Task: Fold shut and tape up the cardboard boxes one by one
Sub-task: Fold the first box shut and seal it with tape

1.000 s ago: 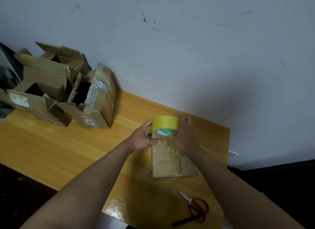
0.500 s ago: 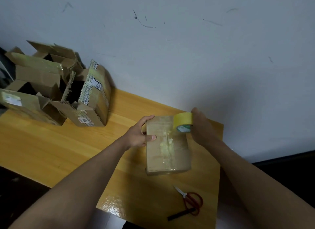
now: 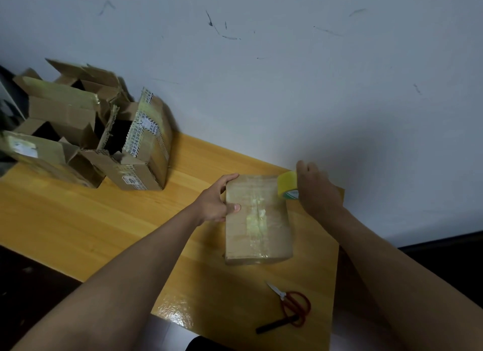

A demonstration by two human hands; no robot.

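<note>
A closed cardboard box (image 3: 257, 228) lies flat on the wooden table (image 3: 78, 220), with clear tape running down the middle of its top. My left hand (image 3: 218, 200) grips the box's upper left edge, thumb on top and fingers round the far corner. My right hand (image 3: 317, 191) holds a yellow tape roll (image 3: 287, 186) at the box's upper right corner. Whether a strip of tape runs from the roll to the box is not visible.
Several open, torn cardboard boxes (image 3: 86, 131) are piled at the table's back left against the white wall. Red-handled scissors (image 3: 290, 302) and a black pen (image 3: 277, 326) lie near the table's front edge. Dark floor lies beyond the table's front and right edges.
The tape roll went from above the box's far end to its right corner with my right hand. My left hand shifted from the roll onto the box's left edge.
</note>
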